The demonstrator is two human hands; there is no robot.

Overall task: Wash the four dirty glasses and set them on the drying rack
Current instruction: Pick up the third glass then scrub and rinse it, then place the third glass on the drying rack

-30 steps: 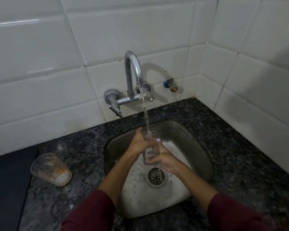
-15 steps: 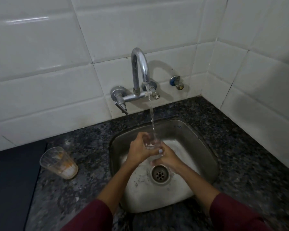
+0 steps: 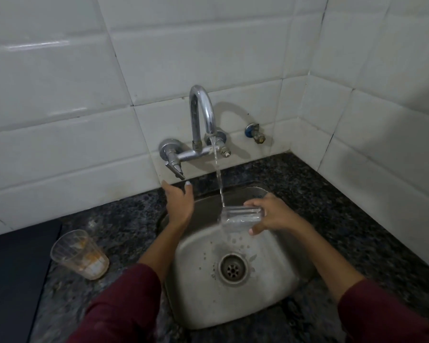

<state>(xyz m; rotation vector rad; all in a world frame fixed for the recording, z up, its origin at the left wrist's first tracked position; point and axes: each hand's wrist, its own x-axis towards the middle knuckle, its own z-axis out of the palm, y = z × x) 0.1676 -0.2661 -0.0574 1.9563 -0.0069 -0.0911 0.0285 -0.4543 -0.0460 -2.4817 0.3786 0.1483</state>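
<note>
My right hand (image 3: 275,215) grips a clear glass (image 3: 240,216) lying on its side over the steel sink (image 3: 278,290), its mouth to the left, where the tap's stream lands. My left hand (image 3: 180,201) is raised with relaxed fingers just below the tap lever (image 3: 175,169), holding nothing. A dirty glass (image 3: 81,253) with orange residue stands tilted on the dark granite counter (image 3: 124,226), left of the sink. No drying rack is in view.
The chrome tap (image 3: 201,120) on the white tiled wall runs water into the sink. A small blue valve (image 3: 255,132) sits to its right. A dark flat panel (image 3: 13,268) covers the counter's left end. The drain (image 3: 232,268) is in the basin's middle.
My left hand let go of the glass and rose up and left toward the tap lever. My right hand turned the glass from upright onto its side, to the right of the stream.
</note>
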